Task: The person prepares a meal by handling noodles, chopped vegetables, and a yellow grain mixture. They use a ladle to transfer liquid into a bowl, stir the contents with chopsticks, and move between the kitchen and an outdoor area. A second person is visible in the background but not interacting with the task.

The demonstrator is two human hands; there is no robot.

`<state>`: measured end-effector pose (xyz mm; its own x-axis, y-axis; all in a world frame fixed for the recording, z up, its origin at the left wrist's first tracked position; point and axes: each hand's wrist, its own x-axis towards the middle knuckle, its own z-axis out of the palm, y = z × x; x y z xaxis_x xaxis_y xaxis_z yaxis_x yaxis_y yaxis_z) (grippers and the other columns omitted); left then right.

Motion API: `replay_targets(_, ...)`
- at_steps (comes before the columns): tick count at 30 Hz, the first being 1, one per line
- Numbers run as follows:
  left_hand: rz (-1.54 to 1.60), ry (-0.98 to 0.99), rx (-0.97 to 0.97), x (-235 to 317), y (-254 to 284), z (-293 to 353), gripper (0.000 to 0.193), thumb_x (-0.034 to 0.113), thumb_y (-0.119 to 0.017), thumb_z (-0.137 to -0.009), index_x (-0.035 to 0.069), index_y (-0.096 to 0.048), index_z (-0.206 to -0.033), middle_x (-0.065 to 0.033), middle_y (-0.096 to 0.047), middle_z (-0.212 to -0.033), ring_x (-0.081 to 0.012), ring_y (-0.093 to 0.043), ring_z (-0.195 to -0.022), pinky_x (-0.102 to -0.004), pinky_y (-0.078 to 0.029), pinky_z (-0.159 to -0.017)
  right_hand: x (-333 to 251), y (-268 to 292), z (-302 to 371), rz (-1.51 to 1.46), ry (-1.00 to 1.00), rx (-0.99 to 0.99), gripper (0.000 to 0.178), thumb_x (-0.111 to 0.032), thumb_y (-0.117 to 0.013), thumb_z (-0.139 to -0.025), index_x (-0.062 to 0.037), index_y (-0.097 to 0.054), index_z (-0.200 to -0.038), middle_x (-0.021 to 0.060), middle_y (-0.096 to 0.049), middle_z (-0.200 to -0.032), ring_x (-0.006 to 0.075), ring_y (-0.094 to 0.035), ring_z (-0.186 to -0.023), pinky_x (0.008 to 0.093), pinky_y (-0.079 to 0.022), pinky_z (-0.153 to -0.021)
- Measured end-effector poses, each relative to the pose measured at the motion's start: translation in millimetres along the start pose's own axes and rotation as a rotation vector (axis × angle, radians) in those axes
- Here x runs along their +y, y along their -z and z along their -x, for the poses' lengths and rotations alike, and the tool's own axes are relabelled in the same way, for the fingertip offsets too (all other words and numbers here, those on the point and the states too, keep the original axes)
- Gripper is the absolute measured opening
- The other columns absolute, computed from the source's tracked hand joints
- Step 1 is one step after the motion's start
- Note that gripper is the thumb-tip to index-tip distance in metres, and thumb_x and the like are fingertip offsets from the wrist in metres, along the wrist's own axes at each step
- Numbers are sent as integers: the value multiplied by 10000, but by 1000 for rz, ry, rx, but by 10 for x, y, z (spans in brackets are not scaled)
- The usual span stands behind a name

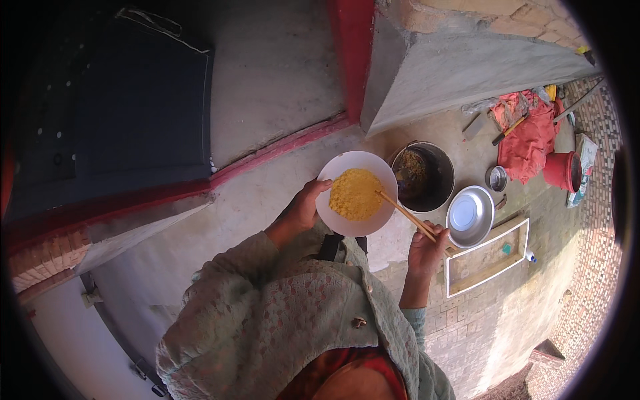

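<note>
My left hand (301,212) grips the left rim of a white bowl (347,160), its thumb over the edge. Crumbly yellow food (355,193) fills the middle of the bowl. A pair of wooden chopsticks (404,212) is closed in my right hand (427,253), to the right of the bowl, and their tips touch the yellow food. Just beyond the bowl's right side stands a deep dark pot (437,177) with some brownish, chunky matter at the bottom. A shallow metal basin (487,227) lies beside my right hand, its middle pale blue.
A white-edged rectangular frame (489,257) rests on the paving at right. Farther off are a small metal bowl (497,179), a red bucket (563,171), a red cloth (530,143) and a yellow-and-black-handled tool (510,131). A grey wall corner (387,87) and a raised doorway sill (287,145) border the floor ahead.
</note>
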<state>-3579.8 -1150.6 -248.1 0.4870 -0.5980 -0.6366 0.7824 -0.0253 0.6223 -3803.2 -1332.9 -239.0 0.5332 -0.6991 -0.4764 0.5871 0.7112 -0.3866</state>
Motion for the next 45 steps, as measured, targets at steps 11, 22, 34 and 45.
replay_targets(11,234,-79,68,456,936,182,458,251,-501,-840,9,-470,-1228,-119,-580,-1123,-228,-558,-1054,-368,-435,-904,1020,-585,-80,-118,-287,-67,283,-349,-449,-939,-90,-562,-918,113,-625,-896,232,-628,-808,320,-554,-743)
replay_targets(22,-114,-367,39,1261,1597,19,486,151,-583,-807,29,-436,-1254,-146,-528,-1178,-258,-519,-1083,-366,-410,-908,1949,-1399,-21,29,-365,79,271,-420,-490,-897,-155,-547,-889,63,-626,-889,182,-611,-833,291,-527,-730)
replay_targets(34,426,-201,192,2098,1434,-98,523,300,-460,-850,25,-404,-1291,-142,-514,-1233,-290,-501,-1134,-402,-384,-980,2405,-2186,-996,-197,-703,-41,254,-397,-533,-872,-147,-568,-896,60,-610,-915,190,-590,-830,289,-527,-731)
replay_targets(45,464,-351,248,2769,1554,-561,531,296,-464,-855,2,-389,-1290,-136,-499,-1249,-268,-460,-1173,-379,-341,-1003,2640,-2648,-1386,-112,-699,99,247,-390,-558,-863,-144,-577,-877,33,-604,-854,175,-600,-782,271,-539,-720)
